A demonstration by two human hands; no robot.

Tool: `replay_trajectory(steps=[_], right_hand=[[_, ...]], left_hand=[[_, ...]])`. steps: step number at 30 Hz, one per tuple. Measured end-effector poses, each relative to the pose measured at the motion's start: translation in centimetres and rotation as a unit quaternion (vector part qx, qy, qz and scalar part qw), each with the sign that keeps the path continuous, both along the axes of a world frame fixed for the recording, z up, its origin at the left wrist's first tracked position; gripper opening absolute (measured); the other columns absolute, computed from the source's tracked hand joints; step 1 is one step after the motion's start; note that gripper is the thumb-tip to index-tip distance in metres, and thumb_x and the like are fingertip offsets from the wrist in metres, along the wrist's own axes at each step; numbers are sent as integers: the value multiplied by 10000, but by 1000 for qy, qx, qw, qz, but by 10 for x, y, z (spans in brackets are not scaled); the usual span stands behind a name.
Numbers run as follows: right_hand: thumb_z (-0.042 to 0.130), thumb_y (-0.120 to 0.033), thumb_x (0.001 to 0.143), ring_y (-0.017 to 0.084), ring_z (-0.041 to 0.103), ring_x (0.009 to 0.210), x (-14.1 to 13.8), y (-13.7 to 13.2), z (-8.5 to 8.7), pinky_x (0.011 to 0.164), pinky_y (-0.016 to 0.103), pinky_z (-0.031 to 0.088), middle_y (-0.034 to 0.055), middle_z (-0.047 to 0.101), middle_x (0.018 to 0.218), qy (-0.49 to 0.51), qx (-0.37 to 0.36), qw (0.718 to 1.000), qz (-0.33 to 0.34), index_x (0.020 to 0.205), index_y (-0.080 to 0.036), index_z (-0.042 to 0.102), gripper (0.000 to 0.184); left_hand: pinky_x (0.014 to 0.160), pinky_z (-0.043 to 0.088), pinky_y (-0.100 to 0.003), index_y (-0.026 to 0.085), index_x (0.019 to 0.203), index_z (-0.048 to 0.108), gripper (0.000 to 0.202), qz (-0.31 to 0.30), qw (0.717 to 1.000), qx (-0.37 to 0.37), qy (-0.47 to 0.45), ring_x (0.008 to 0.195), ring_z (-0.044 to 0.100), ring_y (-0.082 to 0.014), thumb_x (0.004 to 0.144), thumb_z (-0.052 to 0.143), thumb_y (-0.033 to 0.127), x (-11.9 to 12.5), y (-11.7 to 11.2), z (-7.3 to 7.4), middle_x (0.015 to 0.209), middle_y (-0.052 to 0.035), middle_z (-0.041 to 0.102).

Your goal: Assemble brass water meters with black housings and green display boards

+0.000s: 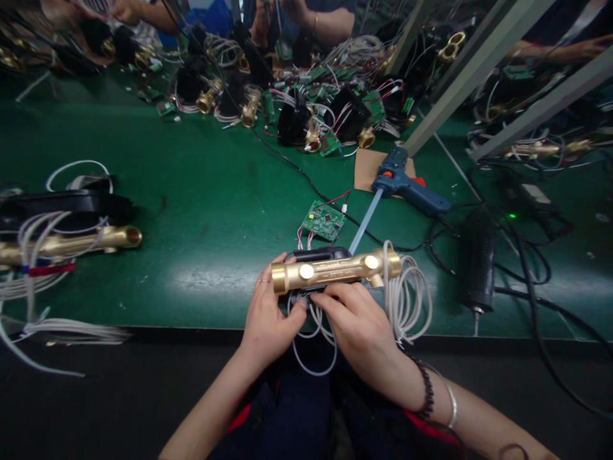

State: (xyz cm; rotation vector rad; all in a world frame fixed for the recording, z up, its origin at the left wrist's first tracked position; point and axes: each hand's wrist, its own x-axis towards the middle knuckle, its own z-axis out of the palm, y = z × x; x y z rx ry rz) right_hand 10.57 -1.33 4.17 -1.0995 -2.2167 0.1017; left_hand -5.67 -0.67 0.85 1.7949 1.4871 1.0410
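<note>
A flat, glossy green worktop [215,169] stretches across. Straight, pale grey bars [474,73] slant at right. Dark grey floor [96,412] lies below.

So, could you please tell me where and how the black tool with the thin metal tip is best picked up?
I'd take it around the thick body, from above: that part is long and rounded, black cables run on both sides, and the thin metal tip points towards the bench's near edge.
</note>
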Motion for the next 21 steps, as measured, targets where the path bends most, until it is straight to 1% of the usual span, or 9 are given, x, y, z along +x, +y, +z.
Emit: replay_trajectory(steps=[8, 12, 14, 16, 17, 18, 19, 20, 21], right_hand=[[359, -118, 961, 204, 506, 717, 2, -1, -3, 626, 323, 448, 116, 641, 843, -54, 21, 998, 4, 957, -78, 679, 322], [329, -85, 940, 210, 517, 703, 2, -9, -5, 604, 341, 462, 137, 636, 878, -97, 10, 995, 6, 1063, -71, 661, 355], [338, -66, 918, 209, 530, 699, 7, -15, -2, 602, 339, 477, 133, 633, 871, -95, -4, 995, 3, 1121, -75, 638, 363], [374, -54, 898, 200, 556, 723, 22, -20, 6, 627, 320, 497, 114, 632, 869, -65, -14, 998, 3, 1187, -92, 601, 369], [407, -55, 890, 194, 570, 742, 34, -20, 11, 648, 309, 503, 103, 634, 878, -43, -4, 999, -11, 1212, -113, 587, 373], [446, -64, 882, 192, 582, 762, 49, -17, 17, 674, 305, 505, 93, 636, 889, -23, 19, 998, -47, 1222, -140, 584, 374], [482, -84, 876, 197, 591, 781, 67, -13, 23, 702, 312, 504, 89, 638, 899, -8, 54, 993, -105, 1209, -162, 596, 361], [510, -113, 870, 209, 598, 798, 87, -6, 27, 731, 332, 501, 95, 640, 912, 1, 88, 980, -181, 1179, -171, 619, 332], [516, -148, 868, 229, 601, 819, 108, 2, 29, 766, 362, 495, 110, 640, 923, 0, 108, 957, -269, 1140, -158, 643, 301]], left_hand=[[1064, 357, -499, 191, 1294, 467, 511, 0, 1000, 8, 3, 1272, 438, -267, 790, 531, 236, 0, 0, -1, 1371, -123, 477], [1058, 368, -491, 185, 1281, 482, 495, 0, 1000, 12, 1, 1269, 445, -269, 792, 535, 248, -1, 0, -2, 1360, -129, 489], [1055, 371, -489, 194, 1279, 485, 497, 2, 1000, 8, 4, 1272, 442, -270, 788, 535, 252, -1, 1, -2, 1364, -123, 486], [1056, 366, -498, 196, 1284, 480, 504, 2, 1000, 3, 9, 1275, 437, -275, 786, 529, 262, -2, 1, -2, 1370, -123, 478], [1056, 363, -505, 193, 1285, 478, 506, 1, 1000, 1, 11, 1277, 434, -279, 787, 523, 268, -3, 2, -1, 1371, -126, 475], [1055, 362, -513, 190, 1287, 475, 505, 1, 1000, -3, 12, 1277, 434, -282, 790, 518, 277, -3, 2, 0, 1370, -129, 473], [1052, 364, -521, 188, 1282, 478, 496, 0, 1000, -8, 13, 1272, 438, -286, 798, 515, 291, -4, 2, 0, 1364, -131, 477], [1047, 367, -528, 187, 1273, 485, 483, -1, 1000, -13, 13, 1267, 444, -291, 808, 514, 312, -4, 1, 1, 1357, -134, 484], [1042, 370, -538, 189, 1263, 493, 470, 0, 1000, -18, 14, 1261, 450, -297, 818, 515, 338, -5, 1, 2, 1348, -136, 492]])
